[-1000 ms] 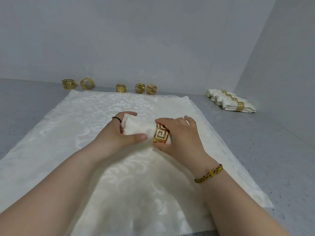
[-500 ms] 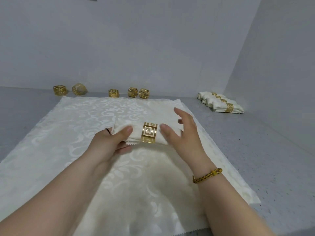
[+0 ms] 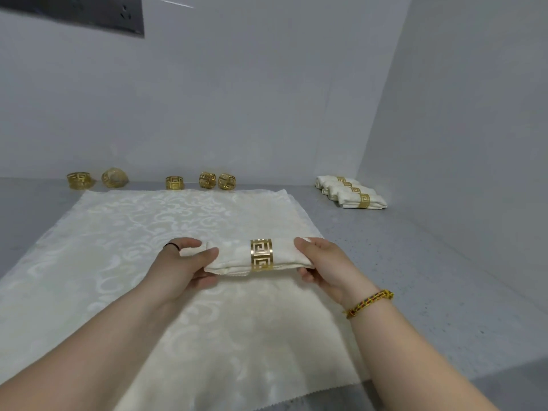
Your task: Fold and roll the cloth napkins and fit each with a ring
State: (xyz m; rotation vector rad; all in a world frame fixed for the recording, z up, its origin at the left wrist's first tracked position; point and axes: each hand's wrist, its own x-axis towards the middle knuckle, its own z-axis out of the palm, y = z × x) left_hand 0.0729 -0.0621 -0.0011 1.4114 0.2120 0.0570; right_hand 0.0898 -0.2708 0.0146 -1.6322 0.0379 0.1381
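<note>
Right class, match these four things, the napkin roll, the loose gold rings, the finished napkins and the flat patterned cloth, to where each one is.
Things:
1. napkin roll
2. loose gold rings
3. finished napkins
4. flat patterned cloth

Places:
A. in a row at the back
B. spread flat beneath the hands
C. gripped at its ends by left hand and right hand
D. far right, side by side

Pairs: 1-C, 2-A, 3-D, 4-B

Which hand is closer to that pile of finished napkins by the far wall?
Right. The right hand grips the rolled napkin at the end toward the pile; the left hand grips its other end, farther away.
</note>
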